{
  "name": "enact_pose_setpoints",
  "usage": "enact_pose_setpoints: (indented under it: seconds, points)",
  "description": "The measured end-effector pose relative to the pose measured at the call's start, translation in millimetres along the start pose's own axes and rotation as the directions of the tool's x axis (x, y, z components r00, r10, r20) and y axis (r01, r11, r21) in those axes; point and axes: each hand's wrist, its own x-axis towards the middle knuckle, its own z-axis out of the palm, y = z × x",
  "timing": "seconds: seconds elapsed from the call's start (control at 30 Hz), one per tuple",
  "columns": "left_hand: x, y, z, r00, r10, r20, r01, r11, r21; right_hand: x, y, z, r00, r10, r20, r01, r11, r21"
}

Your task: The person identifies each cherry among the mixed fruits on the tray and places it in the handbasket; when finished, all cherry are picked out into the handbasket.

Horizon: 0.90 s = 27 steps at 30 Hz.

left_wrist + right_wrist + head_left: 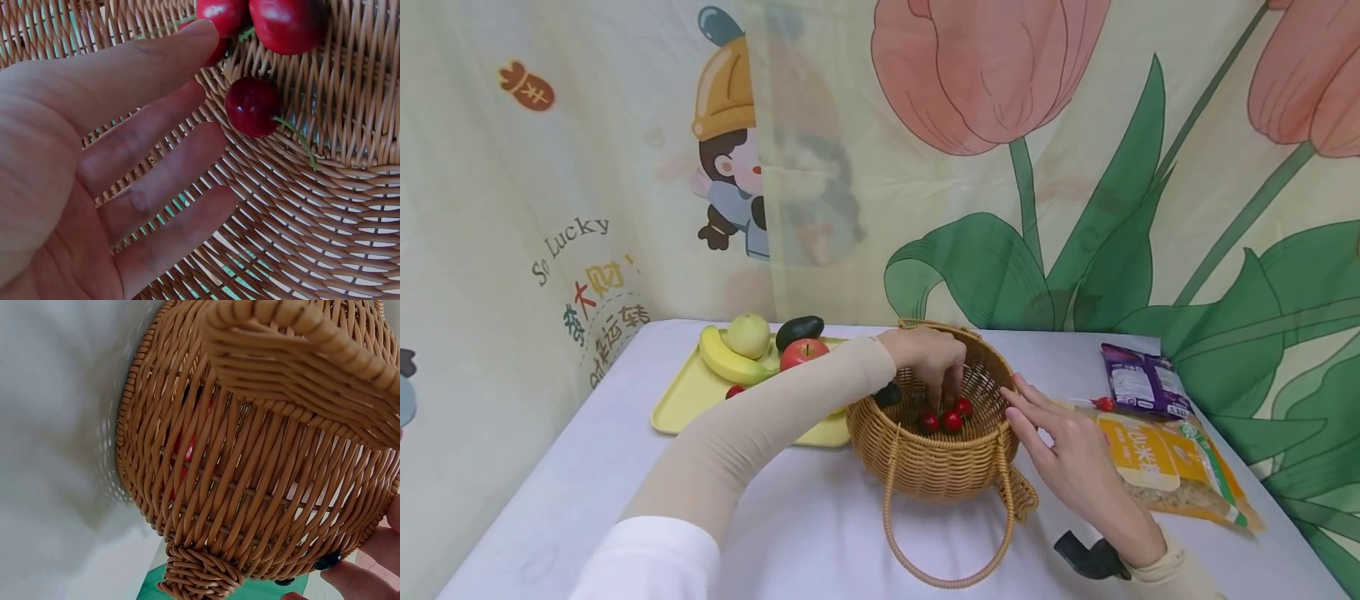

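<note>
A round wicker basket [936, 471] stands on the white table with several red cherries [952, 422] in it. My left hand [927, 357] reaches down inside, its fingertips right at the cherries. In the left wrist view the thumb lies over one partly hidden cherry [215, 55]; the index finger is hidden, so I cannot tell whether it is pinched. A loose cherry [253, 106] with a green stem sits near the fingertips. My right hand [1067, 446] touches the basket's right rim with straight fingers. Up close, its fingertips [356, 581] show beside black buttons on the basket.
Left of the basket, a yellow tray [673, 412] bears a banana [727, 358], a pale green round fruit [748, 336], a dark avocado [799, 332] and a red apple [803, 352]. On the right lie a purple packet [1142, 382] and a yellow bag [1172, 467]. The basket's handle [951, 581] hangs forward.
</note>
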Motion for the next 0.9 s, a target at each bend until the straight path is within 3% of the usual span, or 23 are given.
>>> enact_pose_setpoints:
  seconds: [0.9]
  points:
    - [-2.2,1.3,1.4,1.0,-0.002,0.008,0.002,1.0,0.013,0.0,-0.5,-0.9,1.0,0.003,0.005,-0.003,1.0,0.003]
